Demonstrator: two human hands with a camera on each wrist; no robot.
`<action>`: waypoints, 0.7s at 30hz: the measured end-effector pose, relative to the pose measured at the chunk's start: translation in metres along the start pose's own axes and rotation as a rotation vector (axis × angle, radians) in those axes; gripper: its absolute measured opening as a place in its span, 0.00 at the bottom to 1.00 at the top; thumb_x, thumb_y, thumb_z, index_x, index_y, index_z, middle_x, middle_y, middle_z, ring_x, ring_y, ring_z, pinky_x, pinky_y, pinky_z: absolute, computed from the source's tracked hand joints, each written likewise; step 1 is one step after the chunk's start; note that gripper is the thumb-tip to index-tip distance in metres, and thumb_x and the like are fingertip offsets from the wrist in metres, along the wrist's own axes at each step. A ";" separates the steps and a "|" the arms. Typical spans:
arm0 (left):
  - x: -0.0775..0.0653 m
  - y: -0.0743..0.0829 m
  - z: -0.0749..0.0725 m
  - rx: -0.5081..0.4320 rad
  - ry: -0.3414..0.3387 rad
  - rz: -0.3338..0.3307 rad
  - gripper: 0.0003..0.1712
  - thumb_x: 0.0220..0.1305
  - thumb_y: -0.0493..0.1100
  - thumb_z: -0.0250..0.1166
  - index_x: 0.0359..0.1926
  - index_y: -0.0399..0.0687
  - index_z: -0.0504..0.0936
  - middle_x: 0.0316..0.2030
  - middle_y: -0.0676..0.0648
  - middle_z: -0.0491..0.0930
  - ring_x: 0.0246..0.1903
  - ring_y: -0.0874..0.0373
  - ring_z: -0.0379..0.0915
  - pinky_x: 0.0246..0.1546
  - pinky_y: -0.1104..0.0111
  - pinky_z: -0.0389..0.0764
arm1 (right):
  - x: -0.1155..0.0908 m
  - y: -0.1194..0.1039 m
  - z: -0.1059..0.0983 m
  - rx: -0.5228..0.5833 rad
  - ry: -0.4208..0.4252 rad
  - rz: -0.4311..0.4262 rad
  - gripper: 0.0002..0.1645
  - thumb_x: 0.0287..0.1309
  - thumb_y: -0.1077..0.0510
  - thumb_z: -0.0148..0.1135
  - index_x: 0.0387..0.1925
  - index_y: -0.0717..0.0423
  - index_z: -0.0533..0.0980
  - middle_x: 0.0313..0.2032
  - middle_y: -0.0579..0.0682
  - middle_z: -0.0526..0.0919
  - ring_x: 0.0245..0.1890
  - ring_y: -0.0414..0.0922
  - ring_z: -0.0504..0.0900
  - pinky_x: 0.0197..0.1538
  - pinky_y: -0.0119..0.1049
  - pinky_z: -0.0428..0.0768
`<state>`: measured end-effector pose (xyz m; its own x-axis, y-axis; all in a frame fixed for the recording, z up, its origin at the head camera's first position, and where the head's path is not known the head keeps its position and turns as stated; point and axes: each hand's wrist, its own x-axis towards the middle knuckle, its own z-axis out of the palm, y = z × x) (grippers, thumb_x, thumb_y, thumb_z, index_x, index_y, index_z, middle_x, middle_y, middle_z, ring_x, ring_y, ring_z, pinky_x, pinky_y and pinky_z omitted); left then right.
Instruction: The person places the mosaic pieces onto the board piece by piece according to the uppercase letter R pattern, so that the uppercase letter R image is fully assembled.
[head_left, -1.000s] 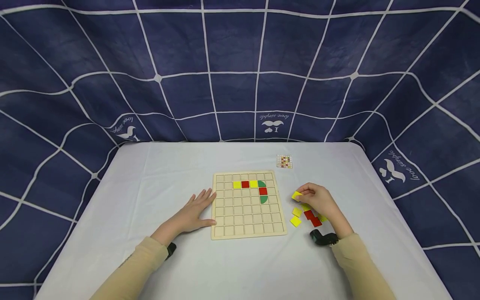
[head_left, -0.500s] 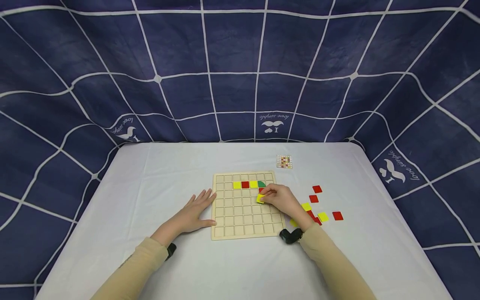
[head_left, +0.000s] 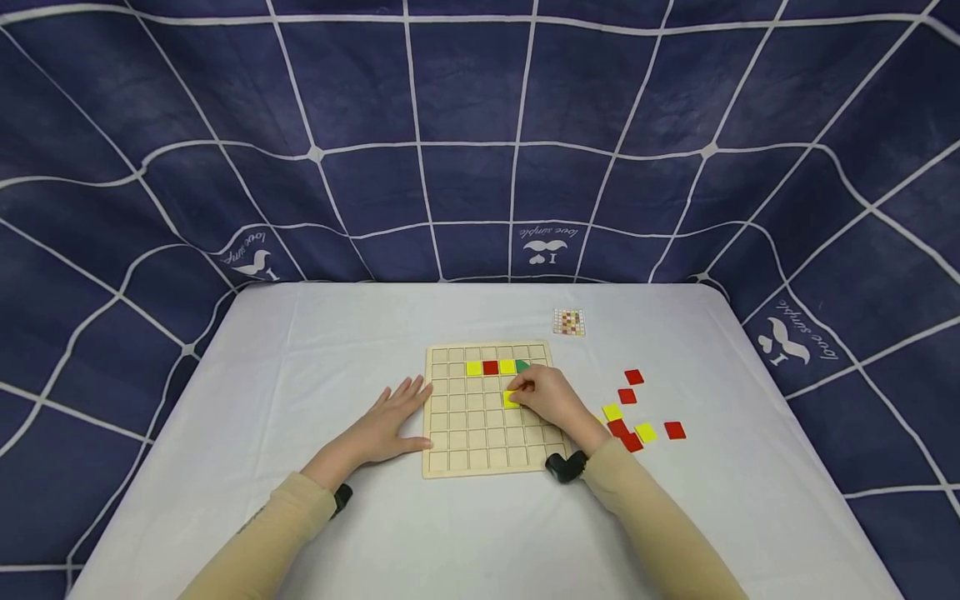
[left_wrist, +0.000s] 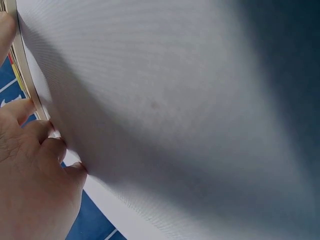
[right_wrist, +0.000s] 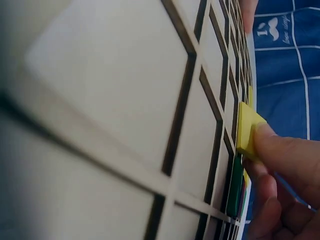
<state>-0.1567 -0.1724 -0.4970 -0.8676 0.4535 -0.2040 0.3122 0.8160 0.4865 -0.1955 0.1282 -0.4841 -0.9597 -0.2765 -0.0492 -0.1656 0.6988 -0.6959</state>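
1. The person's right hand (head_left: 553, 398) was over the right half of a wooden grid board (head_left: 476, 429), gripping a yellow tile (head_left: 512, 400) between its thumb and fingers.
2. In the right wrist view, that yellow tile was tilted to the board's face, just beside a dark green piece (right_wrist: 234, 187) set in the grid; whether its lower edge touched the wood could not be told.
3. The left hand (head_left: 381, 432) lay with its fingers spread, its fingertips touching the board's left edge (the left wrist view caught them close up, right at the wood).
4. Along the board's second row from the far side sat a yellow square (head_left: 474, 368), a red square (head_left: 491, 367), another yellow square (head_left: 507, 367) and a green piece (head_left: 522, 366), the last partly hidden by the right hand.
5. Loose red tiles (head_left: 633, 377) and loose yellow tiles (head_left: 646, 432) were scattered on the white cloth (head_left: 480, 533) to the right of the board, a few of them bunched near the right wrist.
6. A small patterned card (head_left: 569, 322) lay beyond the board's far right corner.
7. Each wrist carried a black device (head_left: 566, 467) by a beige sleeve (head_left: 660, 525), and a dark blue curtain (head_left: 465, 187) with white lines stood behind the table.
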 end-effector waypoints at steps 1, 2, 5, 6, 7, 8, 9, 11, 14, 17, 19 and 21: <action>0.000 0.000 0.000 0.001 0.001 0.001 0.56 0.57 0.63 0.68 0.77 0.46 0.52 0.78 0.41 0.44 0.78 0.41 0.36 0.76 0.44 0.39 | 0.000 -0.001 0.000 -0.014 0.002 -0.007 0.03 0.54 0.61 0.72 0.33 0.53 0.86 0.29 0.45 0.79 0.27 0.38 0.73 0.32 0.29 0.74; 0.000 0.000 0.000 0.003 0.001 -0.001 0.56 0.57 0.63 0.68 0.77 0.46 0.52 0.78 0.41 0.44 0.78 0.42 0.36 0.76 0.44 0.38 | 0.001 -0.001 0.001 -0.029 0.003 -0.014 0.04 0.54 0.61 0.72 0.33 0.53 0.86 0.29 0.45 0.78 0.27 0.38 0.73 0.32 0.29 0.74; 0.000 0.000 -0.001 0.010 -0.002 -0.003 0.56 0.58 0.64 0.68 0.77 0.46 0.51 0.78 0.41 0.44 0.78 0.42 0.36 0.76 0.44 0.38 | 0.001 -0.002 0.001 -0.063 -0.006 -0.022 0.06 0.53 0.61 0.73 0.35 0.54 0.87 0.30 0.46 0.77 0.28 0.39 0.71 0.33 0.30 0.72; 0.000 0.000 -0.001 0.012 -0.001 0.000 0.56 0.58 0.64 0.68 0.77 0.46 0.51 0.78 0.41 0.44 0.78 0.41 0.36 0.76 0.44 0.39 | 0.002 -0.002 0.001 -0.072 -0.010 -0.023 0.06 0.53 0.61 0.73 0.36 0.54 0.87 0.30 0.45 0.77 0.28 0.39 0.71 0.33 0.30 0.72; 0.000 0.000 -0.001 0.013 -0.001 -0.001 0.56 0.58 0.64 0.67 0.77 0.46 0.52 0.78 0.41 0.44 0.78 0.42 0.36 0.76 0.44 0.39 | 0.002 -0.002 0.001 -0.077 -0.013 -0.020 0.07 0.53 0.61 0.73 0.36 0.54 0.87 0.31 0.45 0.77 0.28 0.39 0.71 0.33 0.30 0.72; 0.000 0.000 -0.001 0.012 0.001 0.002 0.56 0.58 0.63 0.68 0.77 0.45 0.52 0.78 0.40 0.45 0.78 0.41 0.36 0.76 0.44 0.39 | 0.002 -0.002 0.000 -0.079 -0.015 -0.017 0.07 0.54 0.60 0.72 0.37 0.53 0.87 0.31 0.45 0.78 0.29 0.39 0.71 0.34 0.30 0.72; 0.000 0.001 -0.001 0.009 0.002 0.003 0.55 0.58 0.63 0.68 0.77 0.45 0.52 0.77 0.40 0.45 0.77 0.41 0.37 0.76 0.44 0.39 | 0.002 -0.002 -0.001 -0.074 -0.015 -0.011 0.07 0.55 0.60 0.72 0.37 0.53 0.87 0.31 0.45 0.78 0.29 0.39 0.71 0.34 0.30 0.72; -0.001 0.001 -0.001 0.003 0.005 0.002 0.55 0.58 0.62 0.68 0.77 0.44 0.53 0.77 0.40 0.46 0.77 0.41 0.37 0.76 0.44 0.39 | 0.002 -0.001 -0.005 -0.052 -0.011 0.000 0.07 0.56 0.58 0.71 0.38 0.52 0.87 0.33 0.46 0.80 0.29 0.39 0.72 0.35 0.30 0.73; -0.001 0.002 -0.002 -0.006 0.010 0.000 0.55 0.57 0.62 0.68 0.77 0.43 0.54 0.77 0.39 0.46 0.77 0.41 0.37 0.76 0.43 0.40 | 0.001 0.003 -0.016 0.019 0.012 0.031 0.09 0.58 0.57 0.70 0.41 0.52 0.86 0.36 0.47 0.82 0.31 0.41 0.75 0.36 0.30 0.75; -0.001 0.002 -0.002 -0.001 0.009 -0.002 0.55 0.58 0.62 0.68 0.77 0.44 0.54 0.77 0.39 0.46 0.77 0.41 0.38 0.76 0.43 0.40 | -0.001 0.012 -0.033 0.076 0.047 0.072 0.11 0.60 0.57 0.69 0.44 0.54 0.85 0.41 0.50 0.83 0.35 0.44 0.77 0.37 0.30 0.77; -0.001 0.001 -0.002 0.002 0.008 -0.001 0.55 0.58 0.62 0.68 0.77 0.44 0.53 0.77 0.39 0.46 0.77 0.41 0.38 0.76 0.43 0.40 | -0.002 0.020 -0.046 0.088 0.078 0.103 0.12 0.61 0.57 0.67 0.45 0.55 0.84 0.43 0.52 0.84 0.37 0.46 0.78 0.37 0.30 0.78; -0.001 0.001 -0.002 0.005 0.006 0.000 0.55 0.58 0.63 0.68 0.77 0.44 0.53 0.77 0.39 0.46 0.77 0.41 0.38 0.76 0.43 0.40 | -0.004 0.030 -0.059 0.081 0.109 0.127 0.13 0.62 0.57 0.66 0.47 0.57 0.83 0.45 0.54 0.84 0.39 0.47 0.79 0.38 0.31 0.78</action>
<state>-0.1562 -0.1726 -0.4949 -0.8698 0.4516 -0.1986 0.3143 0.8177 0.4823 -0.2099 0.1887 -0.4625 -0.9914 -0.1129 -0.0657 -0.0266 0.6672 -0.7444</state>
